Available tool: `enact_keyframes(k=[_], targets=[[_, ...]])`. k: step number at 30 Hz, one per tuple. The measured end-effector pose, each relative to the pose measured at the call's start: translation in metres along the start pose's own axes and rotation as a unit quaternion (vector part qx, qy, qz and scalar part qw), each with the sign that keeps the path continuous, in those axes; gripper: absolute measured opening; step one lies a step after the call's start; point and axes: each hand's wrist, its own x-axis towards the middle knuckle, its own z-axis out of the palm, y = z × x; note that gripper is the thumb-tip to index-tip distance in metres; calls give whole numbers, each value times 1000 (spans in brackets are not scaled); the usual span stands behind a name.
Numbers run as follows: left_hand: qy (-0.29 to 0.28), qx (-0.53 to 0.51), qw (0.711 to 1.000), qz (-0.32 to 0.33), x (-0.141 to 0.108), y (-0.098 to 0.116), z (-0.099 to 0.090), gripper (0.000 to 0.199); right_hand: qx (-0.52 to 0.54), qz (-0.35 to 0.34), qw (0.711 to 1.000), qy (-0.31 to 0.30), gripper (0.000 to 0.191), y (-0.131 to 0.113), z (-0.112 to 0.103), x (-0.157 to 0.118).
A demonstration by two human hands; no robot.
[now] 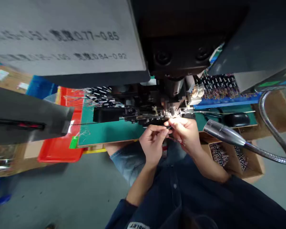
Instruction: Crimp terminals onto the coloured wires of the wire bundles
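Just below the crimping machine [157,108], the left hand [152,144] and right hand [183,135] pinch thin wires [175,140] at its metal tooling [173,113].

A grey placard [62,38] is printed with dark characters, and a black press head [181,41] is finished in matte black. A green cutting mat [107,132] is edged in tan, a red plastic tray [60,152] is bright and solid, and a blue rail [226,101] is vivid. Multicoloured wire bundles [219,92] are banded with black. A thin wire [176,140] appears reddish, though blur leaves this uncertain. A navy sleeve [121,216] is seen beside faded blue denim [126,162].
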Motion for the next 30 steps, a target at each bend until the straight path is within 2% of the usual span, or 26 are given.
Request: enact_keyframes(k=[8, 12, 15, 20, 23, 25, 27, 30], targets=[[3, -2, 1000, 1, -2, -5, -2, 27, -26, -2, 1000, 16, 45, -1, -1, -1], [-7, -11, 1000, 2, -3, -7, -3, 24, -34, -23, 999, 10, 43, -3, 1, -4], [-14, -18, 1000, 8, -5, -7, -3, 23, -56, -37, 998, -2, 49, -8, 2, -7], [-18, -15, 1000, 7, -9, -2, -1, 20, -107, -83, 991, -12, 47, -13, -13, -17], [-11, -9, 1000, 5, -12, 1, 1, 23, -142, -116, 983, -11, 46, 3, -29, -28], [-8, -18, 1000, 7, -15, 3, 3, 26, -175, -132, 975, -38, 38, 19, -36, -37], [-13, -22, 1000, 0, -20, 3, 6, 27, -203, -154, 965, -64, 33, 35, -36, -46], [-35, -17, 999, -6, -28, 4, 14, 28, -221, -176, 958, -49, 32, 49, -33, -59]])
